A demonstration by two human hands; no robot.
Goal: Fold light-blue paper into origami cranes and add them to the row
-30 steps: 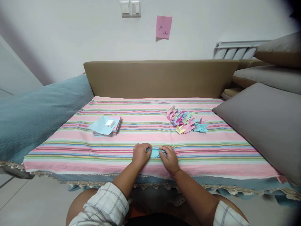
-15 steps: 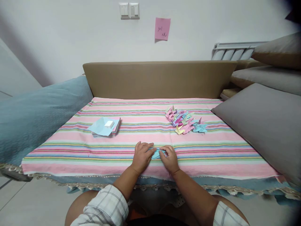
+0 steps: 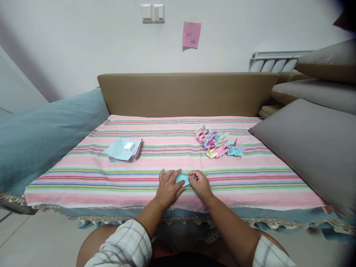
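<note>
two bare hands meet over one small piece of folded blue paper (image 3: 181,179) on a striped cloth (image 3: 167,148). the paper lies straight ahead of the person, close to the cloth's front edge, in the gap between the hands. its long axis runs roughly left to right, so one end points at each hand. neither hand is clearly nearer, since both touch it.

the left hand (image 3: 168,187) is well open, palm down, fingers fanned out and pointing away from the person. its fingertips cover the paper's left end and the thumb reaches across the near side; it presses on the paper rather than gripping it. the right hand (image 3: 201,184) is mostly closed, fingers curled, with thumb and forefinger drawn together at the paper's right end, apparently pinching it. the exact folds are too small to make out.

farther back on the left, well apart from the hands, sits a stack of paper (image 3: 138,152) with a loose blue sheet (image 3: 114,148) on top and a small white block (image 3: 128,146) resting on that. farther back on the right is a cluster of folded paper cranes (image 3: 213,142) in pink, purple, yellow and blue.
</note>
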